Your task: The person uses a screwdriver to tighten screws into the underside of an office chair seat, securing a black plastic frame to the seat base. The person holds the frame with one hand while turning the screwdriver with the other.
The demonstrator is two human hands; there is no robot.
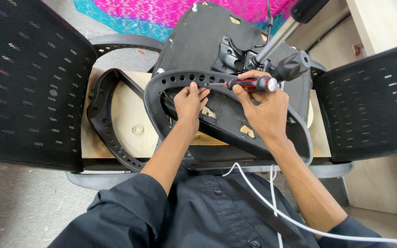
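Upturned black office-chair seat pan point(235, 41) lies underside up on a pale wooden board point(125, 115), with the chrome gas-lift column point(276, 39) sticking up toward the camera.

Right hand point(265, 108) is clamped around a red-and-black-handled screwdriver point(249, 84); the shaft points left, tip at the curved black plastic armrest bracket with a row of round holes point(184, 78). Left hand point(190, 102) is pressed flat on the bracket's inner edge just below the tip, fingers together, steadying it and gripping nothing.

Progress, as a judgement: this bracket sits in position against the seat pan and fastening looks under way, not finished. A second matching perforated black bracket point(104, 124) lies loose on the board to the left, apparently not yet mounted. Whether any screw is seated cannot be made out.

Room: tight. Black mesh chair back point(28, 82) stands close on the left, another black mesh panel point(373, 101) close on the right, so the hands work in the gap between them. The gas-lift column and a black lever knob point(292, 66) crowd just above the right hand. A white cable point(272, 206) trails across the person's lap.
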